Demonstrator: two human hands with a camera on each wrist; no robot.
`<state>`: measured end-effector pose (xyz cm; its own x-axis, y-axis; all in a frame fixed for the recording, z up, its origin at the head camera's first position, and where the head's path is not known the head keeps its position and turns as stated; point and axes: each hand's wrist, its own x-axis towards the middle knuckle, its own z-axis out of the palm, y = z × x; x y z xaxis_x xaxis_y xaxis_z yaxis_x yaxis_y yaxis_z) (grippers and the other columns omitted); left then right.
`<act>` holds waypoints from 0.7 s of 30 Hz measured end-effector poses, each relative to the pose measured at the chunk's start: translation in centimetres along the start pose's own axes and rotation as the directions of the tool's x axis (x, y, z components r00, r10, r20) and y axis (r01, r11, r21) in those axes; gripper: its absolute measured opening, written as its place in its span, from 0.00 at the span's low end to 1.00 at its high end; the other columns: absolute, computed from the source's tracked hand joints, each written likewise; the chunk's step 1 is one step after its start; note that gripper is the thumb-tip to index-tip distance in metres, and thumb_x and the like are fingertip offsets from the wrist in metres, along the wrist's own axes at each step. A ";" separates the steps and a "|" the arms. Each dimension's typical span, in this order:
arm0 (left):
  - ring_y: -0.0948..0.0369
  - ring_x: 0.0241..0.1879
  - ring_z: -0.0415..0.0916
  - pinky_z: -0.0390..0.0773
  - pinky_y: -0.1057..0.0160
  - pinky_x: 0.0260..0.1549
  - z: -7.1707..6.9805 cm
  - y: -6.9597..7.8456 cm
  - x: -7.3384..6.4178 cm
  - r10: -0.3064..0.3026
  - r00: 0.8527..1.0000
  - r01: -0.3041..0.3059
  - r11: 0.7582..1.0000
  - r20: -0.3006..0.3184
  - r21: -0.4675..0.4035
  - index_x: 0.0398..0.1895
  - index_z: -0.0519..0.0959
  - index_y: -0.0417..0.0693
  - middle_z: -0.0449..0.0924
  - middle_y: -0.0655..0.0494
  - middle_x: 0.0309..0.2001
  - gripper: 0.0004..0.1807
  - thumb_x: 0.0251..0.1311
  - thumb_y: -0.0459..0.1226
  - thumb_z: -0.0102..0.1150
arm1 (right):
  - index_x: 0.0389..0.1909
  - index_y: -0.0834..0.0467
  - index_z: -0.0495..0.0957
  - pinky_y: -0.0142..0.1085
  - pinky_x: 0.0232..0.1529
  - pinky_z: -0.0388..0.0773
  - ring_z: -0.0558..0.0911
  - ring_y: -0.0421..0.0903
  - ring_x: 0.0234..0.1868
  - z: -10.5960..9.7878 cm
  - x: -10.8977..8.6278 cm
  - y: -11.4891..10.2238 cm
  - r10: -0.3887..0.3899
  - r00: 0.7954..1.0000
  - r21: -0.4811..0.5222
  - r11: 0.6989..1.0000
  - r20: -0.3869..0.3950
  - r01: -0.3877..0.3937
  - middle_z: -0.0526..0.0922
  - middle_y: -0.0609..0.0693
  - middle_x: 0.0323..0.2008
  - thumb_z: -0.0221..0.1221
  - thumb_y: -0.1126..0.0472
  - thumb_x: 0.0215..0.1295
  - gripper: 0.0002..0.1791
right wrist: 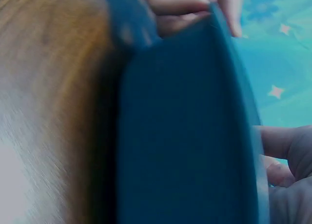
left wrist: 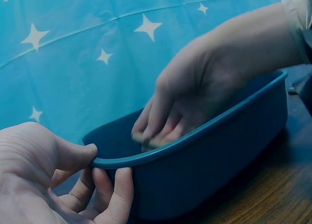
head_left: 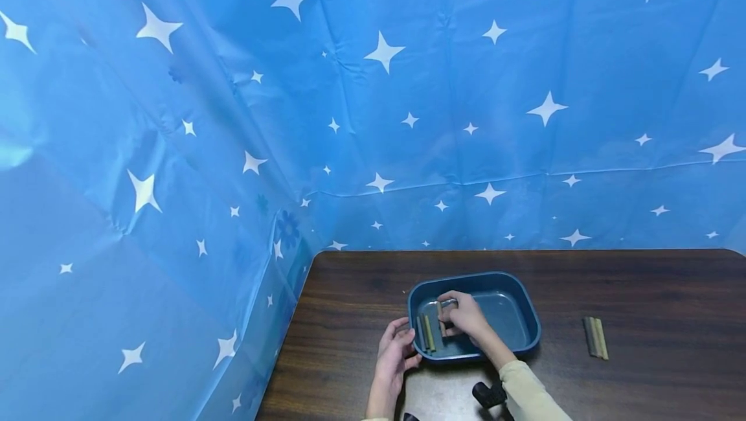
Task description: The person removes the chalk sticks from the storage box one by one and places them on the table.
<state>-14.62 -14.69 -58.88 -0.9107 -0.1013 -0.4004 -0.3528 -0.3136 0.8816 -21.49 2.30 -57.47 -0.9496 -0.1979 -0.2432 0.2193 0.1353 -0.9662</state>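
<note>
A dark blue rectangular basin (head_left: 513,304) with rounded corners stands on the table. My left hand (head_left: 396,356) pinches its left end, thumb over the rim and fingers against the outer wall. Reaching inside, my right hand (head_left: 469,317) holds a thin tan stick (head_left: 441,318) between thumb and fingers, low over the basin's floor. To the left of it, a dark stick (head_left: 421,333) and an olive stick (head_left: 429,333) lie side by side along the left wall. In the right wrist view the basin's wall (right wrist: 180,136) hides most of the right hand's fingers and the stick.
On the dark wooden table (head_left: 559,278), right of the basin, a dark grey stick (head_left: 590,337) and a yellowish stick (head_left: 600,338) lie together. A black object (head_left: 488,395) is by the right wrist. A blue star-patterned sheet (head_left: 443,84) hangs behind and at the left.
</note>
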 end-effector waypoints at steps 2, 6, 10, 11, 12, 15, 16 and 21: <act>0.64 0.26 0.72 0.77 0.68 0.21 0.1 -0.1 0.1 0.006 1.000 -0.006 1.000 0.009 -0.004 0.58 0.68 0.40 0.75 0.52 0.39 0.21 0.62 0.33 0.54 | 0.54 0.70 0.72 0.44 0.27 0.82 0.83 0.54 0.33 -1.1 -0.2 -0.5 0.003 1.000 0.033 0.999 -0.001 -0.003 0.80 0.66 0.38 0.56 0.77 0.58 0.21; 0.65 0.26 0.70 0.77 0.68 0.21 0.2 -0.1 0.2 0.012 0.999 -0.011 1.000 0.031 -0.021 0.58 0.67 0.40 0.75 0.55 0.36 0.21 0.62 0.33 0.54 | 0.57 0.70 0.70 0.45 0.31 0.82 0.83 0.55 0.38 -3.7 -0.8 -1.8 0.001 1.000 0.068 0.998 -0.016 0.000 0.79 0.68 0.43 0.56 0.75 0.61 0.22; 0.65 0.26 0.70 0.76 0.68 0.22 0.0 0.0 0.2 0.014 0.999 -0.012 0.999 0.034 -0.044 0.59 0.66 0.39 0.75 0.56 0.35 0.22 0.62 0.32 0.54 | 0.59 0.69 0.69 0.44 0.35 0.82 0.82 0.52 0.41 -6.1 -1.5 -2.9 -0.010 1.000 0.077 0.997 -0.027 0.012 0.78 0.66 0.45 0.56 0.71 0.63 0.22; 0.65 0.26 0.69 0.76 0.68 0.22 0.0 0.0 0.2 0.014 0.999 -0.013 0.999 0.033 -0.050 0.60 0.66 0.39 0.74 0.56 0.34 0.22 0.63 0.32 0.54 | 0.59 0.68 0.69 0.45 0.36 0.82 0.82 0.51 0.41 -6.6 -1.7 -3.1 -0.016 0.999 0.083 0.996 -0.031 0.018 0.78 0.65 0.45 0.56 0.71 0.63 0.22; 0.65 0.26 0.69 0.76 0.67 0.22 -0.1 0.0 0.2 0.015 0.999 -0.013 0.999 0.033 -0.053 0.60 0.66 0.39 0.74 0.57 0.34 0.22 0.63 0.32 0.53 | 0.60 0.68 0.69 0.45 0.37 0.82 0.82 0.51 0.41 -7.2 -1.8 -3.3 -0.021 0.999 0.087 0.996 -0.030 0.023 0.78 0.65 0.45 0.56 0.70 0.64 0.23; 0.65 0.26 0.69 0.77 0.66 0.23 -0.1 -0.1 0.2 0.016 0.999 -0.015 0.999 0.034 -0.047 0.59 0.66 0.38 0.74 0.57 0.34 0.22 0.63 0.32 0.53 | 0.61 0.68 0.67 0.44 0.38 0.82 0.82 0.51 0.42 -8.9 -2.4 -3.7 -0.031 0.999 0.095 0.995 -0.041 0.035 0.77 0.65 0.46 0.57 0.70 0.64 0.24; 0.65 0.26 0.69 0.77 0.66 0.23 -0.1 -0.1 0.2 0.016 0.999 -0.014 0.999 0.032 -0.047 0.59 0.66 0.38 0.74 0.56 0.34 0.22 0.62 0.32 0.53 | 0.61 0.68 0.67 0.44 0.38 0.82 0.82 0.52 0.42 -9.5 -2.6 -3.7 -0.033 0.998 0.100 0.994 -0.044 0.038 0.77 0.66 0.47 0.57 0.70 0.64 0.25; 0.65 0.26 0.71 0.77 0.67 0.22 0.1 -0.4 0.4 0.004 1.000 -0.004 0.999 0.024 -0.035 0.59 0.67 0.39 0.75 0.55 0.35 0.21 0.62 0.32 0.54 | 0.64 0.69 0.64 0.43 0.39 0.82 0.82 0.49 0.42 -12.5 -3.7 -3.6 -0.028 0.997 0.110 0.993 -0.065 0.035 0.75 0.66 0.49 0.57 0.68 0.65 0.27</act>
<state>-14.84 -14.49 -59.35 -0.9172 -0.0800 -0.3904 -0.3417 -0.3463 0.8737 -21.61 14.70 -52.07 -0.9679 -0.1381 -0.2100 0.2091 0.0211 -0.9777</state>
